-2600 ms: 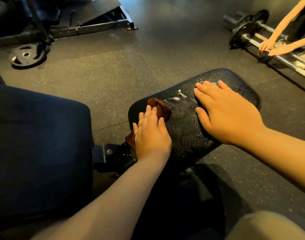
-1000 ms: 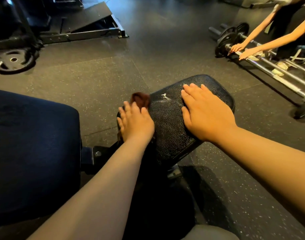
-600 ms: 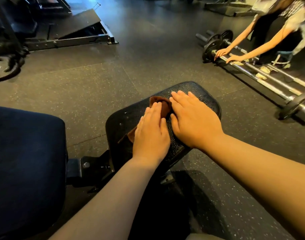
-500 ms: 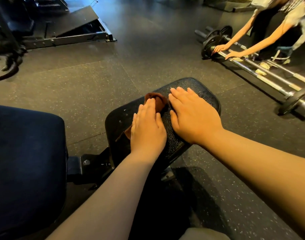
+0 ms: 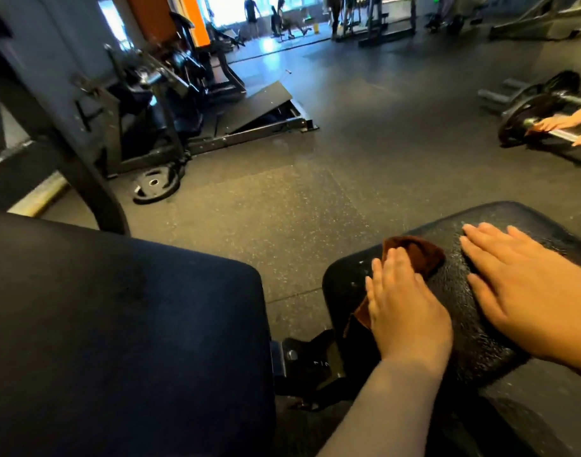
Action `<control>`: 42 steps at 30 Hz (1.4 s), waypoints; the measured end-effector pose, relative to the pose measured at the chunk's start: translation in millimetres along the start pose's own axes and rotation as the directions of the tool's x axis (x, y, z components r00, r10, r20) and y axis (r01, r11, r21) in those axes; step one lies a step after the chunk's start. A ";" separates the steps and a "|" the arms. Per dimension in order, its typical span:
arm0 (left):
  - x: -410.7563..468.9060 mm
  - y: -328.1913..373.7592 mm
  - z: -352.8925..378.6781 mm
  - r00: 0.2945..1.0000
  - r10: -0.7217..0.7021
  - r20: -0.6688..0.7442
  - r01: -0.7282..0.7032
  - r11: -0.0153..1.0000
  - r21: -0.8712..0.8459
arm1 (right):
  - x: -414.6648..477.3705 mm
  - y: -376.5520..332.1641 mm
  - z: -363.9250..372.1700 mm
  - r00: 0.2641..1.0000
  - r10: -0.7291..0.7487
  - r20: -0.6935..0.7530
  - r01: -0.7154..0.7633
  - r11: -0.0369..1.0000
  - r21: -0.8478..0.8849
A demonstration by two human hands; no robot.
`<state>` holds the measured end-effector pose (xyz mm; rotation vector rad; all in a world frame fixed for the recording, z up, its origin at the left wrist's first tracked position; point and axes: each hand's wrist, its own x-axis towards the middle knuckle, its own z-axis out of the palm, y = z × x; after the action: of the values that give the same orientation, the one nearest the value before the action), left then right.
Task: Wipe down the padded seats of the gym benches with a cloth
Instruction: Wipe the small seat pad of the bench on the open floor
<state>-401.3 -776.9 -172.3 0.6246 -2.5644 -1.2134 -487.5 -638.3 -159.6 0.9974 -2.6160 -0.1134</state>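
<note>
A small black padded seat (image 5: pixel 454 291) with a cracked, worn surface sits at the lower right. A brown cloth (image 5: pixel 414 252) lies on its left part. My left hand (image 5: pixel 404 311) presses flat on the cloth, fingers together, with the cloth sticking out past the fingertips and at the wrist side. My right hand (image 5: pixel 526 288) rests flat on the seat's right half, fingers spread, touching no cloth. A larger dark blue bench pad (image 5: pixel 124 331) fills the lower left, joined to the seat by a black metal bracket (image 5: pixel 302 361).
A loose weight plate (image 5: pixel 154 186) lies on the rubber floor by a black machine frame (image 5: pixel 85 153). A sloped footplate (image 5: pixel 266 107) stands behind it. At right, another person's hands (image 5: pixel 566 123) hold a barbell (image 5: pixel 533 117). Distant people and machines line the back.
My head has lifted and turned left, so both hands and the seat now sit at the lower right. My left hand with the cloth has drawn apart from my right hand.
</note>
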 end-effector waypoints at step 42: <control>13.4 -21.5 -9.6 0.996 0.088 -0.020 -0.085 0.987 0.137 | 1.9 -4.4 -4.6 0.999 0.011 -0.038 -0.011 1.000 0.009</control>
<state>-403.5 -801.8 -182.6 0.5460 -2.6394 -1.0030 -484.5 -642.6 -155.6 0.9782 -2.5889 -0.0796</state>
